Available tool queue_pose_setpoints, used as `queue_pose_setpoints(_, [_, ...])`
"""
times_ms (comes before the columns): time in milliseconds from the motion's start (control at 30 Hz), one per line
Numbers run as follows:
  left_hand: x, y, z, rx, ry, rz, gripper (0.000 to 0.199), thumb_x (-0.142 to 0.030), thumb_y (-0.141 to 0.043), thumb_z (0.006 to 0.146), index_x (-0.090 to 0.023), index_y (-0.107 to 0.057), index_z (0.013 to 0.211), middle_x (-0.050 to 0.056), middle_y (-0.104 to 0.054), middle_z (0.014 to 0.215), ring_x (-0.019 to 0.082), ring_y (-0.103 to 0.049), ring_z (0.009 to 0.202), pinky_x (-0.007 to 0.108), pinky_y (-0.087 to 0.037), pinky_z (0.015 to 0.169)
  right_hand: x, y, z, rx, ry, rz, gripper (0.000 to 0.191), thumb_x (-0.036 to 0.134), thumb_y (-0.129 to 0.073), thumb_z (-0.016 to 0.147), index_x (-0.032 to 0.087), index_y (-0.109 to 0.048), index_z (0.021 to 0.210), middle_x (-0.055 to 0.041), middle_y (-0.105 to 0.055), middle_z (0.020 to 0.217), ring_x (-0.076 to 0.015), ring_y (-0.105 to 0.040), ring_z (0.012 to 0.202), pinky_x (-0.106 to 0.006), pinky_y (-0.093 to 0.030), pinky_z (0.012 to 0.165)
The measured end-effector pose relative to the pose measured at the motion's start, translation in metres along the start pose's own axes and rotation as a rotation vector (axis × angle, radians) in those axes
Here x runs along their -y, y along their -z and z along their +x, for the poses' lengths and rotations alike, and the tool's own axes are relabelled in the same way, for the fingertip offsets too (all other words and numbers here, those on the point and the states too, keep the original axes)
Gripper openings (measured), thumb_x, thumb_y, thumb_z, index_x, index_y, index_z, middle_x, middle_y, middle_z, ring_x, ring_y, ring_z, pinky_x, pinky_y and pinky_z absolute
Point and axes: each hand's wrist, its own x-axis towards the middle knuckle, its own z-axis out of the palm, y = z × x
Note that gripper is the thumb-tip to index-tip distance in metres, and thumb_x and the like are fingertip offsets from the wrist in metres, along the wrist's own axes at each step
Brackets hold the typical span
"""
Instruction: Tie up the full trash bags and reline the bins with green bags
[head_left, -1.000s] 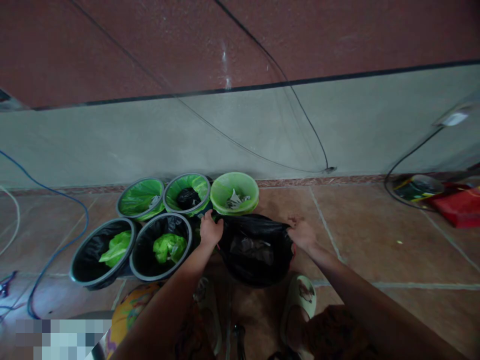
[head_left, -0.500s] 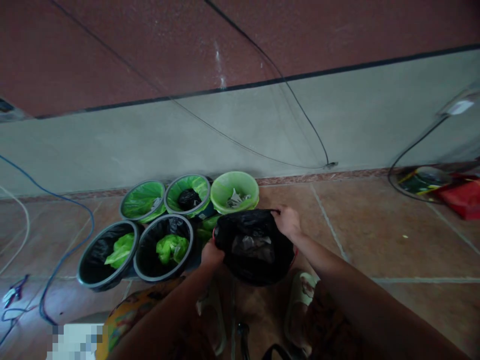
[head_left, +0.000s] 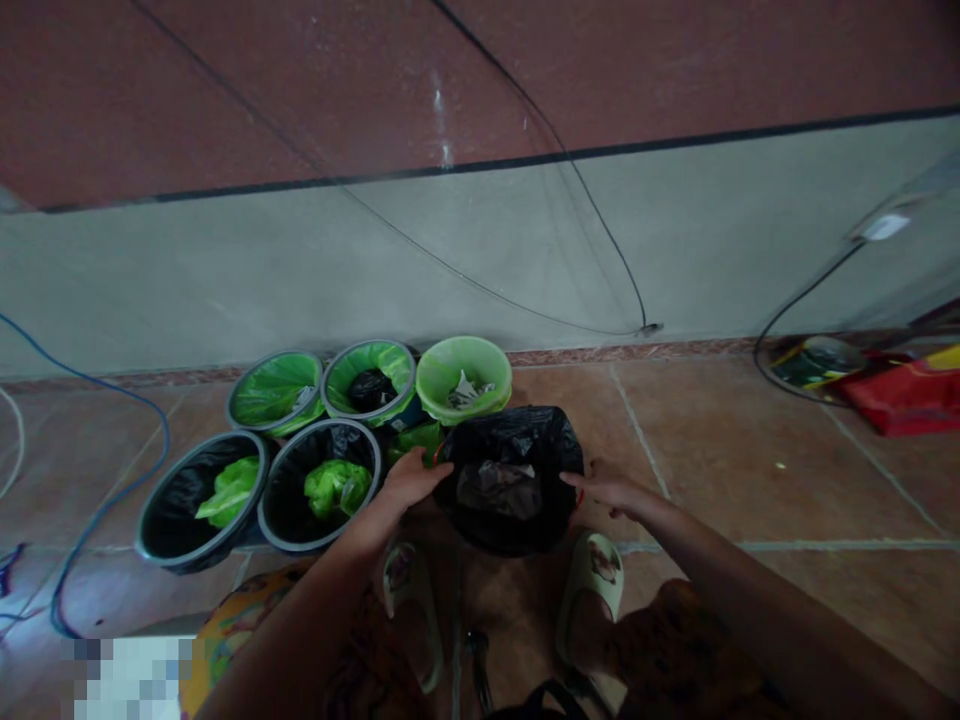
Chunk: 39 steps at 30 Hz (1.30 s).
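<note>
Between my hands is a trash bin with a red rim (head_left: 578,508), lined with a black trash bag (head_left: 510,432) folded over its edge. Crumpled dark translucent plastic (head_left: 501,488) lies inside it. My left hand (head_left: 414,478) grips the bin's left rim, thumb over the liner. On the opposite side, my right hand (head_left: 609,488) pinches the rim and bag edge, its lower fingers partly hidden outside the bin. A pale green bin (head_left: 435,385) holding paper scraps stands just behind, and a black-lined bin (head_left: 281,540) with a bright green bag stands to the left.
More lined bins stand in two rows at left, including a green-lined one (head_left: 251,385). A blue cable (head_left: 161,430) crosses the left floor. At right lie a red object (head_left: 892,395) and a black cable (head_left: 802,290). My slippers (head_left: 602,560) flank the bin.
My right hand has moved from the liner's back right edge down to the right side of the rim. My left hand has shifted slightly up the left rim.
</note>
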Motion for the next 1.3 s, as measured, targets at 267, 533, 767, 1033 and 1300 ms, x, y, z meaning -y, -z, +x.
queue_pose_setpoints(267, [-0.029, -0.002, 0.005, -0.005, -0.003, 0.263, 0.027, -0.024, -0.047, 0.086, -0.018, -0.073, 0.083, 0.010, -0.072, 0.084, 0.022, -0.067, 0.081, 0.028, -0.046, 0.071, 0.009, -0.002, -0.019, 0.253, 0.093, -0.066, 0.030, 0.030, -0.067, 0.071, 0.017, -0.053, 0.047, -0.0046, -0.061, 0.046, -0.0113, -0.051, 0.036, -0.020, -0.034, 0.037])
queue_pose_setpoints(533, [-0.057, 0.020, -0.004, 0.017, -0.212, 0.065, 0.027, -0.021, -0.048, 0.085, -0.018, -0.072, 0.071, 0.003, -0.067, 0.065, 0.016, -0.061, 0.069, 0.024, -0.043, 0.067, 0.049, 0.019, -0.031, 0.283, 0.368, 0.160, 0.018, 0.031, -0.056, 0.072, 0.017, -0.063, 0.063, -0.0004, -0.062, 0.057, -0.0104, -0.055, 0.052, -0.019, -0.041, 0.049])
queue_pose_setpoints(767, [-0.076, 0.023, -0.017, 0.178, -0.386, -0.478, 0.022, -0.030, -0.056, 0.081, -0.015, -0.069, 0.071, -0.001, -0.064, 0.065, 0.012, -0.055, 0.064, 0.022, -0.043, 0.065, 0.093, 0.027, -0.044, 0.009, 0.660, 0.262, 0.023, 0.035, -0.054, 0.080, 0.019, -0.068, 0.071, -0.0025, -0.065, 0.082, -0.0133, -0.058, 0.074, -0.024, -0.045, 0.066])
queue_pose_setpoints(1033, [-0.094, 0.032, -0.031, 0.219, -0.568, -0.922, 0.017, -0.033, -0.072, 0.075, -0.016, -0.075, 0.078, 0.006, -0.068, 0.098, 0.019, -0.061, 0.098, 0.031, -0.043, 0.094, 0.119, 0.024, -0.063, 0.171, 0.738, 0.539, 0.029, 0.046, -0.056, 0.085, 0.019, -0.066, 0.082, 0.0000, -0.063, 0.074, -0.0111, -0.055, 0.069, -0.022, -0.042, 0.063])
queue_pose_setpoints(1300, [-0.100, 0.020, -0.024, 0.211, -0.650, -0.925, 0.018, -0.033, -0.071, 0.078, -0.019, -0.076, 0.087, 0.007, -0.067, 0.111, 0.022, -0.056, 0.116, 0.037, -0.037, 0.106, 0.120, 0.001, -0.056, 0.227, 0.743, 0.475, 0.032, 0.042, -0.064, 0.079, 0.019, -0.062, 0.102, 0.0004, -0.066, 0.084, -0.0110, -0.058, 0.069, -0.023, -0.047, 0.063])
